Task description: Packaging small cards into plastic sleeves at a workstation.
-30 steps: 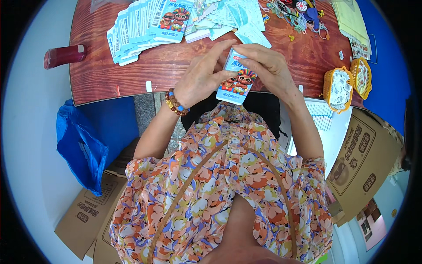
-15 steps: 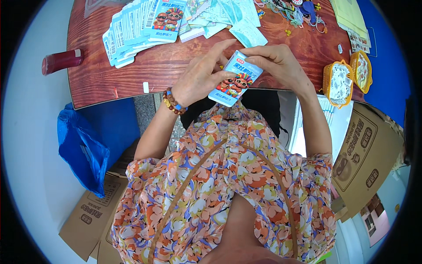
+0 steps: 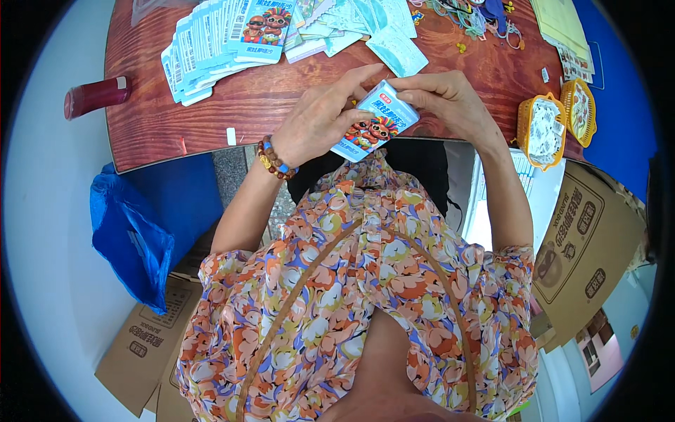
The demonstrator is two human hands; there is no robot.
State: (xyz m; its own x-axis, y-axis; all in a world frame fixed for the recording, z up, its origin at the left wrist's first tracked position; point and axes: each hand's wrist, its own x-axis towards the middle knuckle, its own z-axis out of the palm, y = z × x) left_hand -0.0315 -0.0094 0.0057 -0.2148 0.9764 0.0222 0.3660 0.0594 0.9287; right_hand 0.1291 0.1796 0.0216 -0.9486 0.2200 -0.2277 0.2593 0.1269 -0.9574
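Observation:
A small flat light-blue packet [image 3: 383, 116] with two cartoon figures on its front is held tilted between my hands, just over the table's near edge. My left hand [image 3: 316, 116], with a beaded bracelet at the wrist, grips its left side, thumb across the front. At the packet's upper right corner, my right hand [image 3: 453, 102] pinches the edge with thumb and fingers. Beyond my hands lies a fanned row of similar blue packets [image 3: 193, 56], one of them face up [image 3: 264, 32]. Pale green printed cards [image 3: 397, 50] are spread beside them.
On the reddish wooden table [image 3: 211, 126] are a dark red cylinder [image 3: 97, 97] at left and tangled colourful cords and trinkets [image 3: 481, 21] at far right. Yellow baskets [image 3: 524, 130] of small white packets stand at the right edge. A blue bag [image 3: 133, 239] and cardboard boxes [image 3: 573, 239] sit below.
The packet has shifted slightly up in the view and tilted a little more to the right. Both hands keep nearly the same hold on it.

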